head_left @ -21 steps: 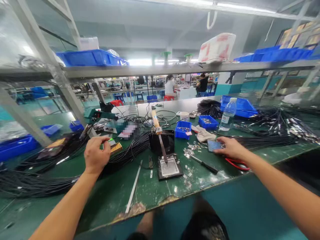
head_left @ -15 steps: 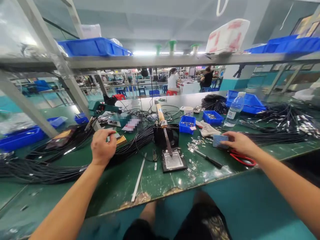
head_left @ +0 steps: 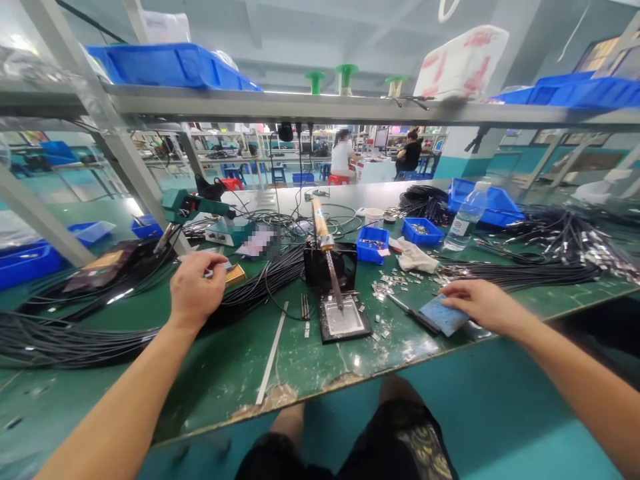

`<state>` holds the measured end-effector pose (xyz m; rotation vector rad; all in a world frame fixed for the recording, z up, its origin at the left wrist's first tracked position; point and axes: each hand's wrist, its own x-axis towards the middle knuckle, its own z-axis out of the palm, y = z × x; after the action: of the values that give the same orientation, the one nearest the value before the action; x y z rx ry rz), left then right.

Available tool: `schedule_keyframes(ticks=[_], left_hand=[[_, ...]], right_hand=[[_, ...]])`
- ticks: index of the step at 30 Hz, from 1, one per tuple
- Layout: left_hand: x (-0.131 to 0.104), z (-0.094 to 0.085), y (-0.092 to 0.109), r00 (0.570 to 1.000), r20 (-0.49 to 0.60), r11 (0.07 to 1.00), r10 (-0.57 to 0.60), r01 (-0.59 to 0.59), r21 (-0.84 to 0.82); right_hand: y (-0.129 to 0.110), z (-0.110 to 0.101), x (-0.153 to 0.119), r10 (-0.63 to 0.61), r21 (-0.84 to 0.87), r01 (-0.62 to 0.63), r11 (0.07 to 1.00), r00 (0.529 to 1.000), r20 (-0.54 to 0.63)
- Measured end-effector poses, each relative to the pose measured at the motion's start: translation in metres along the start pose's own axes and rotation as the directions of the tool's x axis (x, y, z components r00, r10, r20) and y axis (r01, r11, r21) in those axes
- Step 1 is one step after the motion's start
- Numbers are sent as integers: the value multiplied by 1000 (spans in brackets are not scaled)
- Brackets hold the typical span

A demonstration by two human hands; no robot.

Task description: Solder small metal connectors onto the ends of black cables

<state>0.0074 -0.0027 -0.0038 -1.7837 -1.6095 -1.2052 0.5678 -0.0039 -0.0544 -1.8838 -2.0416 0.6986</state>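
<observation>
Head view: right hand (head_left: 483,305), grip clamped on an edge of the blue pad (head_left: 445,316), near the desk's (head_left: 220,393) front edge, well right of the iron (head_left: 327,249). Pad partly overlaps the black tool (head_left: 418,317). Left hand (head_left: 197,288) near yellow box (head_left: 236,275), fingers curled; whether grip holds anything, cannot tell.

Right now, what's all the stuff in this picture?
Table: one, green, front
Pad: one, blue, front right
Soldering iron: one, tan, table middle
Metal bits: many, silvery, right of iron
Small bins: two, blue, behind bits
Bottle: one, clear, right of bins
Cables: many, black, both sides
Big trays: several, blue, shelf and table
Spools: three, green, on shelf
People: two, in white and black, far back
Legs: two, dark shorts, below table
Left hand: one, bare, left of iron
Right hand: one, bare, on pad
</observation>
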Motion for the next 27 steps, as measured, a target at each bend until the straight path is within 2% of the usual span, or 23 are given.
schedule_keyframes(ticks=[3,7,10,13,16,19,21,23,25,27], left_hand=[[0,-1,2,1000,9,1000,-3,3,-6],[-1,-1,2,1000,28,1000,-2,2,5],[-1,-1,1,999,52,1000,3,-4,25],[-1,-1,-1,998,67,999,10,-13,45],[-1,-2,-3,998,66,998,16,-20,58],[0,-2,-4,998,55,998,25,-28,52],[2,-2,-4,998,48,999,35,-37,39],[3,-1,-4,998,36,998,45,-46,30],[5,0,-4,999,8,998,49,-49,28],[5,1,-5,998,-26,998,53,-52,29]], right_hand=[[-5,5,-1,27,-68,-32,997,997,-69],[-17,5,-18,47,-135,-75,988,979,-198],[-33,17,-36,-20,-166,-9,986,985,-170],[-52,40,-45,-109,-205,81,975,985,-132],[-69,62,-48,-144,-233,107,967,978,-150],[-79,65,-43,-182,-233,140,962,969,-169],[-75,48,-30,-191,-220,143,965,958,-214],[-61,15,-7,-136,-197,71,978,931,-338],[-39,-28,23,-27,-151,-61,987,854,-519],[-15,-69,55,35,-101,-125,987,782,-622]])
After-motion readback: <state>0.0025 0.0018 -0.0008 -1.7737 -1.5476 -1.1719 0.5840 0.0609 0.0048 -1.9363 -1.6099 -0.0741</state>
